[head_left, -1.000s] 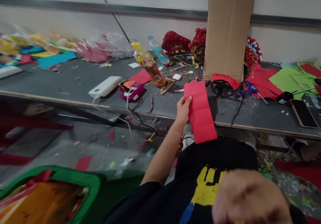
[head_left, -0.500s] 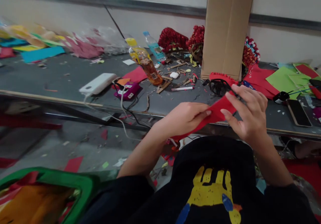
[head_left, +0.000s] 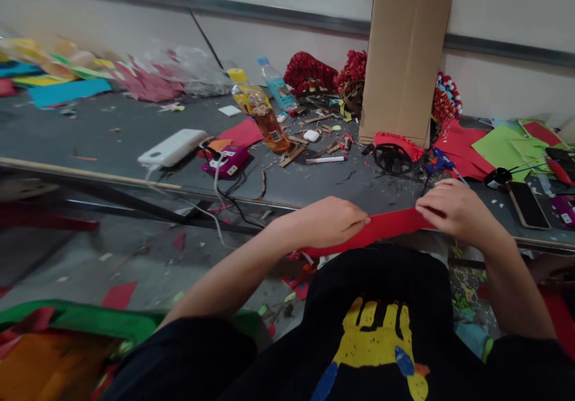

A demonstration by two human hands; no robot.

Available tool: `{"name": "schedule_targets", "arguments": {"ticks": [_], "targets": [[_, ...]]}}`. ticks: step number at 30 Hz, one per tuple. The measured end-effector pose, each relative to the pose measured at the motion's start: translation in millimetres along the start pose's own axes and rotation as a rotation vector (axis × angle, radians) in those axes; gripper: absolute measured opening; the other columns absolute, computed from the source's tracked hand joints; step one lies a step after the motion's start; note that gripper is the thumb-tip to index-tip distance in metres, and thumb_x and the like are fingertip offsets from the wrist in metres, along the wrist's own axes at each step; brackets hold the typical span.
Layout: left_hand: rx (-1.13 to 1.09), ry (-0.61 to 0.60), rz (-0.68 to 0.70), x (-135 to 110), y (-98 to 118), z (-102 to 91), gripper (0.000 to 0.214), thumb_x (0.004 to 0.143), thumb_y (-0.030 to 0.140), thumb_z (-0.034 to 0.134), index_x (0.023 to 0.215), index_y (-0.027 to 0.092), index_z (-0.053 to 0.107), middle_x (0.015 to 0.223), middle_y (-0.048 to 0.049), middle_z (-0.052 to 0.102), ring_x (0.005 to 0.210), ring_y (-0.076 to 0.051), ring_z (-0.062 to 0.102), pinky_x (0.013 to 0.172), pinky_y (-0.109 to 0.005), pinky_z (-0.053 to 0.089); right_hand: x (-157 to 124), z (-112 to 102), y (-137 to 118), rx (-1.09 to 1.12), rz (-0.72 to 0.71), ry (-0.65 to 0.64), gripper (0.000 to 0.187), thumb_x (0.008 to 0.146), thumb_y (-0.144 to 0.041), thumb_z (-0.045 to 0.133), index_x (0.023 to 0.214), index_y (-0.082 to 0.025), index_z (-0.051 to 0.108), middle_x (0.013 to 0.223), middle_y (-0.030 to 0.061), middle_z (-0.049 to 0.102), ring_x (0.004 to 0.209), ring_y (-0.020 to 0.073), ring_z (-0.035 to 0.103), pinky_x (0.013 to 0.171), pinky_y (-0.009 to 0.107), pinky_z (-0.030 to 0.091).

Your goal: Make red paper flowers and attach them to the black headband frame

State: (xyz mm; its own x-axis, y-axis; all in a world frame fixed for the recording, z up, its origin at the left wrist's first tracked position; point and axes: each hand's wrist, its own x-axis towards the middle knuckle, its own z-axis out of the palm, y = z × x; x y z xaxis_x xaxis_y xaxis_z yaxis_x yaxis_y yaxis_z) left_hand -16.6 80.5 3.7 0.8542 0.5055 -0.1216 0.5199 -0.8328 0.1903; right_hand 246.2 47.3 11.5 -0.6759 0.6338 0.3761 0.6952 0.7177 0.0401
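Note:
A long red strip point(head_left: 390, 225), of paper or felt, stretches between my two hands above the table's front edge. My left hand point(head_left: 335, 221) pinches it near the middle, and its other end hangs down to the left under that hand. At the right end, my right hand point(head_left: 453, 209) is closed on the strip between thumb and fingers. Just beyond my hands lies a black mask-like frame with red trim point(head_left: 398, 149). A blue glue gun point(head_left: 439, 160) rests beside it, behind my right hand.
Bottles, including a tea bottle point(head_left: 265, 120), a white power bank point(head_left: 173, 148) and a purple power strip point(head_left: 227, 161) stand on the grey table. A cardboard sheet point(head_left: 406, 60) leans on the wall. A phone point(head_left: 529, 204) lies right. A green bin point(head_left: 90, 320) stands lower left.
My right hand has moved right and down, its spread fingers closing on the strip's end. The strip is now pulled out straighter between both hands, and the glue gun shows more fully.

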Motion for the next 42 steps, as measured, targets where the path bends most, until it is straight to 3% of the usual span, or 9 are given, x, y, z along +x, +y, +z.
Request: {"name": "schedule_targets", "arguments": {"ticks": [9, 12, 15, 18, 22, 24, 30, 33, 42], "targets": [[-0.036, -0.133, -0.13, -38, -24, 12.7, 0.038, 0.095, 0.026, 0.032, 0.077, 0.017, 0.064, 0.072, -0.0058, 0.067, 0.066, -0.018, 0.063, 0.059, -0.026, 0.041, -50, -15, 38, -0.038, 0.135, 0.04, 0.021, 0.091, -0.03, 0.051, 0.086, -0.022, 0.07, 0.084, 0.0016, 0.075, 0.081, 0.0172, 0.066, 0.087, 0.035, 0.044], [0.111, -0.173, -0.376, -44, -31, 5.8, 0.039, 0.092, 0.025, 0.032, 0.075, 0.016, 0.066, 0.074, -0.0103, 0.069, 0.068, -0.023, 0.065, 0.06, -0.03, 0.044, -52, -12, 42, -0.075, 0.137, 0.071, 0.02, 0.091, -0.029, 0.052, 0.086, -0.021, 0.069, 0.085, 0.0019, 0.075, 0.082, 0.0173, 0.066, 0.086, 0.035, 0.044], [0.223, 0.023, -0.581, -41, -29, -1.0, 0.045, 0.094, 0.03, 0.027, 0.093, 0.014, 0.069, 0.094, -0.0153, 0.07, 0.088, -0.03, 0.067, 0.072, -0.039, 0.05, -44, -4, 36, -0.115, 0.096, 0.099, 0.02, 0.092, -0.026, 0.051, 0.086, -0.021, 0.069, 0.085, 0.0024, 0.075, 0.08, 0.0167, 0.066, 0.085, 0.034, 0.044], [0.13, 0.301, -0.385, -24, -10, 1.3, 0.047, 0.096, 0.042, 0.029, 0.123, 0.016, 0.057, 0.12, -0.0119, 0.064, 0.11, -0.026, 0.061, 0.09, -0.038, 0.048, -29, 6, 22, -0.123, 0.025, 0.119, 0.018, 0.092, -0.023, 0.051, 0.087, -0.021, 0.068, 0.084, 0.0018, 0.074, 0.078, 0.0155, 0.065, 0.085, 0.033, 0.043], [0.009, 0.308, -0.065, 13, 18, 17.9, 0.038, 0.097, 0.04, 0.036, 0.113, 0.017, 0.062, 0.107, -0.0074, 0.069, 0.096, -0.02, 0.065, 0.084, -0.031, 0.049, -15, 15, 3, -0.111, -0.044, 0.132, 0.016, 0.091, -0.019, 0.051, 0.088, -0.02, 0.068, 0.085, 0.0021, 0.074, 0.079, 0.0149, 0.064, 0.087, 0.032, 0.042], [-0.037, 0.314, -0.036, 28, 22, 26.0, 0.033, 0.097, 0.034, 0.037, 0.099, 0.017, 0.066, 0.094, -0.0061, 0.071, 0.087, -0.018, 0.066, 0.078, -0.028, 0.049, -14, 16, -2, -0.103, -0.059, 0.126, 0.017, 0.091, -0.018, 0.05, 0.088, -0.019, 0.067, 0.085, 0.0023, 0.074, 0.078, 0.0149, 0.064, 0.087, 0.032, 0.042], [-0.164, 0.362, -0.011, 40, 14, 35.6, 0.021, 0.094, 0.027, 0.048, 0.098, 0.017, 0.065, 0.093, -0.0037, 0.07, 0.086, -0.016, 0.065, 0.073, -0.026, 0.047, -20, 13, -7, -0.072, -0.02, 0.079, 0.018, 0.091, -0.018, 0.049, 0.088, -0.018, 0.067, 0.086, 0.0032, 0.073, 0.08, 0.015, 0.064, 0.09, 0.033, 0.041], [-0.108, 0.342, 0.02, 40, 15, 37.0, 0.021, 0.094, 0.023, 0.046, 0.09, 0.016, 0.066, 0.087, -0.0038, 0.07, 0.08, -0.016, 0.065, 0.069, -0.026, 0.046, -16, 13, -15, -0.117, 0.033, 0.024, 0.018, 0.091, -0.018, 0.049, 0.088, -0.018, 0.067, 0.087, 0.0043, 0.073, 0.081, 0.0161, 0.063, 0.092, 0.035, 0.039], [0.15, 0.43, 0.047, 36, 25, 41.4, 0.025, 0.096, 0.029, 0.044, 0.085, 0.015, 0.062, 0.074, -0.0033, 0.064, 0.07, -0.016, 0.062, 0.062, -0.027, 0.043, -5, 8, -36, -0.142, -0.034, -0.057, 0.019, 0.088, -0.016, 0.048, 0.089, -0.018, 0.067, 0.089, 0.0049, 0.072, 0.083, 0.0179, 0.061, 0.099, 0.04, 0.034]]}}
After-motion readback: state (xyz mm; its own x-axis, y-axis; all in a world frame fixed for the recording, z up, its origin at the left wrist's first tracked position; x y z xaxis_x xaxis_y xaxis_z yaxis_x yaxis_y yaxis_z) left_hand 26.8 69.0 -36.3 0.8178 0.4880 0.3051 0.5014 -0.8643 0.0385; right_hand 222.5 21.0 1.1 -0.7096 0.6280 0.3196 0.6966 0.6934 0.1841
